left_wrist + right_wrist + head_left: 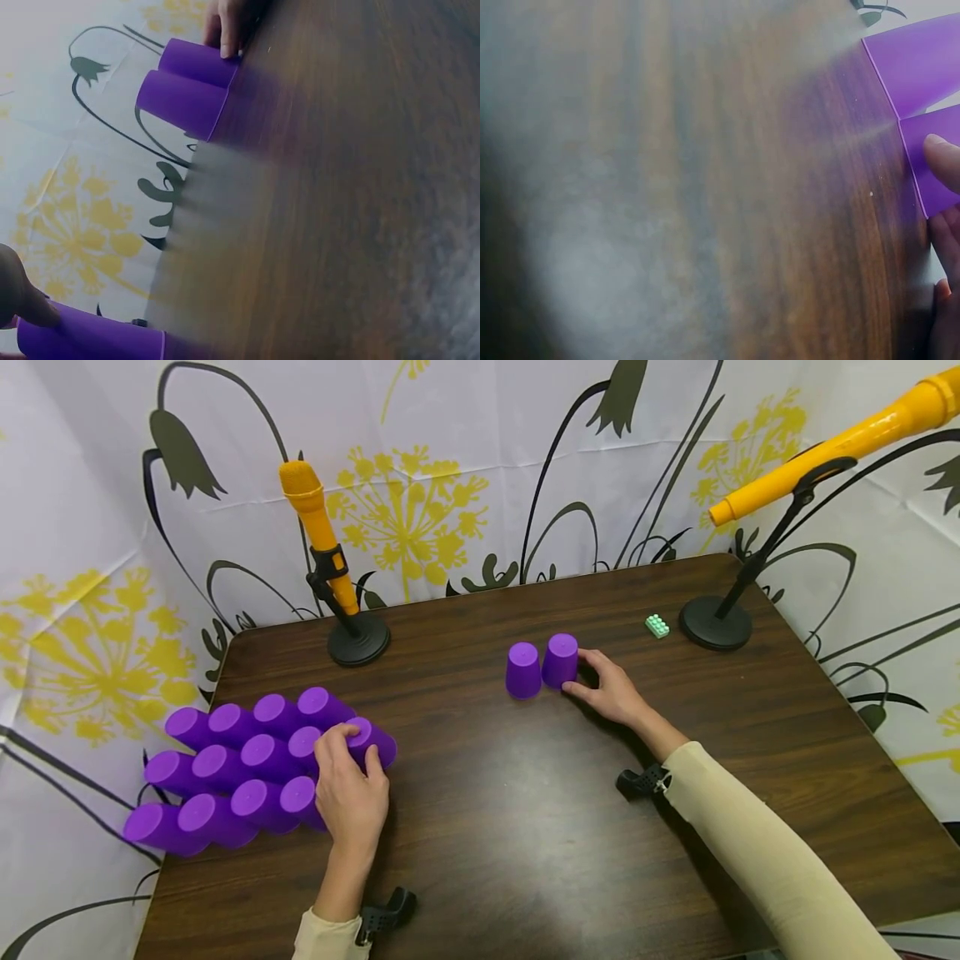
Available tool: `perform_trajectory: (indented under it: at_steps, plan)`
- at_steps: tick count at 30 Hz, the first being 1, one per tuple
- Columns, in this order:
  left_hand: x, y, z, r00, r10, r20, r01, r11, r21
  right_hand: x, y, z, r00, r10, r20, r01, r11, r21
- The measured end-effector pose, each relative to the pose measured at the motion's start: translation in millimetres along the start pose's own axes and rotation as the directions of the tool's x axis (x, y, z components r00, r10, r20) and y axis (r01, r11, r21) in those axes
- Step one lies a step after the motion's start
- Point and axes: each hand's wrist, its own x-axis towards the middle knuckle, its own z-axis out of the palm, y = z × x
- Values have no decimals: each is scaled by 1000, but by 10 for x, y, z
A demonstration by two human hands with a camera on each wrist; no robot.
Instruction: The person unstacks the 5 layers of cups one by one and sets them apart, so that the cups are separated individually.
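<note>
Several purple cups (pixel 225 768) stand upside down in packed rows at the table's left. My left hand (pixel 347 752) holds the cup at the cluster's right end (pixel 375 742), fingers curled over its top; the left wrist view shows that cup (pixel 90 337) under my thumb. Two more upturned purple cups stand side by side mid-table. My right hand (pixel 588 675) grips the right one (pixel 560 660), thumb and fingers on its sides, beside the left one (pixel 522 670). In the right wrist view my thumb (pixel 945 161) lies on that cup (pixel 922 124).
A dark wooden table (pixel 487 827) is backed by a floral curtain. A yellow microphone on a black stand (pixel 358 639) is at the back left, and another stand (pixel 715 622) at the back right. A small green brick (pixel 657 626) lies near the right stand.
</note>
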Motion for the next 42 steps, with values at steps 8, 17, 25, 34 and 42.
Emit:
perform_trajectory:
  at_steps: [8, 17, 25, 34, 42]
  plan:
    - [61, 123, -90, 995, 87, -57, -87, 996, 1, 6, -1, -5, 1000, -16, -8, 17, 1000, 6]
    - [149, 510, 57, 926, 352, -135, -366, 925, -103, 7, -6, -12, 999, -31, -14, 31, 1000, 3]
    - [107, 794, 628, 852, 451, 266, -412, 891, -192, 6, 19, -5, 998, -57, -21, 57, 998, -10]
    - [115, 1049, 1114, 774, 419, 475, -352, 908, -228, -1, 26, 12, 998, -51, -27, 51, 999, -12]
    - [154, 1147, 1396, 843, 400, 359, -320, 910, -263, -11, 43, 15, 998, -55, -31, 54, 998, -14]
